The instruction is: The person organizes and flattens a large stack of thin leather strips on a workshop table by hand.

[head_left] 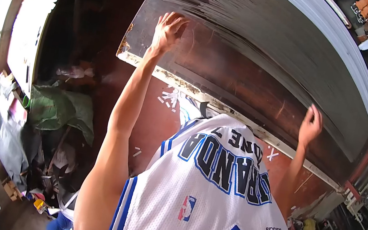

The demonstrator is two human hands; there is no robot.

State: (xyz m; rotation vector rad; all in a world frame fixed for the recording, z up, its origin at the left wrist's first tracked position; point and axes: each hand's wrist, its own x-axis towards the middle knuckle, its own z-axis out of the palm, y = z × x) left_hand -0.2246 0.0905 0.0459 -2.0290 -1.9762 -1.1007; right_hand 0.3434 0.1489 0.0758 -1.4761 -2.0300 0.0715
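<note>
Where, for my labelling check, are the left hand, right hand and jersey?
Left hand (168, 32), head view: back of the hand.
Right hand (310, 128), head view: between fingers and wrist.
Jersey (217, 208), head view: white front.

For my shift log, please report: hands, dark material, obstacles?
Left hand near dark material, right hand over table; both look empty. Material lies across table. No obstruction visible.

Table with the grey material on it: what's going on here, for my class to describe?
Someone in a white shirt is reaching over the table. The left hand is open over its left end; the right hand is further right, fingers bent. Neither visibly grips anything, and whether they touch the surface is hard to tell. Grey material lies across the table, ragged at its left end. White scraps lie on the floor.
</note>
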